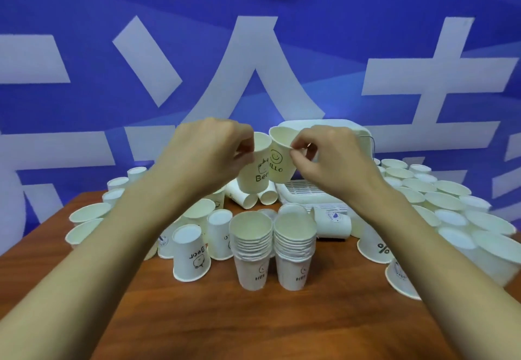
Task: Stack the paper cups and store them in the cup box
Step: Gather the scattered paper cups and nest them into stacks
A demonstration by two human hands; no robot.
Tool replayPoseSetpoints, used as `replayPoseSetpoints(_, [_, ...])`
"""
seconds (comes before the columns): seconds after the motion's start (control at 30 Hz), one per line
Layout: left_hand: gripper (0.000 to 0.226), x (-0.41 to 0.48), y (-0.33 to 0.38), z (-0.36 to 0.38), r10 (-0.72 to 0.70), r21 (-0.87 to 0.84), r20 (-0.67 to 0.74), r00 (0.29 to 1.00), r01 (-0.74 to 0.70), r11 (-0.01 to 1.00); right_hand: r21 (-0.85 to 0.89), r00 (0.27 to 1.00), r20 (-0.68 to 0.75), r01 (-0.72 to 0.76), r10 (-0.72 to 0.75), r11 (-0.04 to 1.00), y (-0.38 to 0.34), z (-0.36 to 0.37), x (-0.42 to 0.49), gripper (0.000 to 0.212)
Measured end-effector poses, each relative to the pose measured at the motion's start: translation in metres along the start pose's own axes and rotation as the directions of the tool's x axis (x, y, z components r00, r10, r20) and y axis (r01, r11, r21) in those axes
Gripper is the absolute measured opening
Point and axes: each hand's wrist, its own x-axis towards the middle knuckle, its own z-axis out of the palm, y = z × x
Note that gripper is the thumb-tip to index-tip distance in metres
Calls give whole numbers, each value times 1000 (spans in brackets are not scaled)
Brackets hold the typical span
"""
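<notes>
**Two cups held rim to rim above the stacks**

The left hand [208, 151] pinches the rim of a white paper cup printed with a bear [253, 173], its fingers [244, 149] curled over the lip. The right hand [335, 156] pinches the rim of a white paper cup marked HELLO with a smiley face [277, 162], tilted towards the first. The two cups touch side by side in the air.

Below them, two upright stacks of nested white paper cups [252, 249] stand just beside each other on the reddish-brown wooden tabletop [253, 326]. The white plastic cup box with a slotted tray [307, 193] sits behind the stacks, partly hidden by the right hand. Loose white paper cups [448, 199], upright, upturned or on their sides, crowd both sides.
</notes>
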Motion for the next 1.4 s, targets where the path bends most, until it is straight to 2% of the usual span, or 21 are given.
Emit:
replayPoseSetpoints(0.1, [15,-19,11,-19,-13,-78,35,999,15,997,6,1000,-19,7,-6,1000,-12,-23,-19,10])
replayPoseSetpoints(0.4, [19,-56,27,-10,-1,5,128,992,1,1000,-25,988,150,-35,38,999,-21,-33,-64,9])
replayPoseSetpoints(0.67, [17,-60,24,2,9,6,156,988,-10,1000,-61,978,207,-25,37,998,-21,-25,-69,12])
replayPoseSetpoints(0.87, [21,-65,25,23,-18,-81,369,929,52,995,-119,934,354,-11,53,993,-15,-7,-81,26])
replayPoseSetpoints(1.0, [18,-67,27,37,16,-71,402,915,14,997,-142,893,444,-2,66,990,-10,5,-85,26])
replayPoseSetpoints(1.3, [15,-63,26,53,67,-98,440,895,-26,995,-153,875,478,2,72,988,-12,14,-83,25])
replayPoseSetpoints(1.37, [18,-61,24,51,71,-105,447,892,-26,994,-125,871,478,-57,110,991,-7,4,-78,30])
replayPoseSetpoints(1.4, [20,-60,23,48,58,-112,430,901,-11,994,-92,889,434,-117,145,989,0,-3,-73,34])
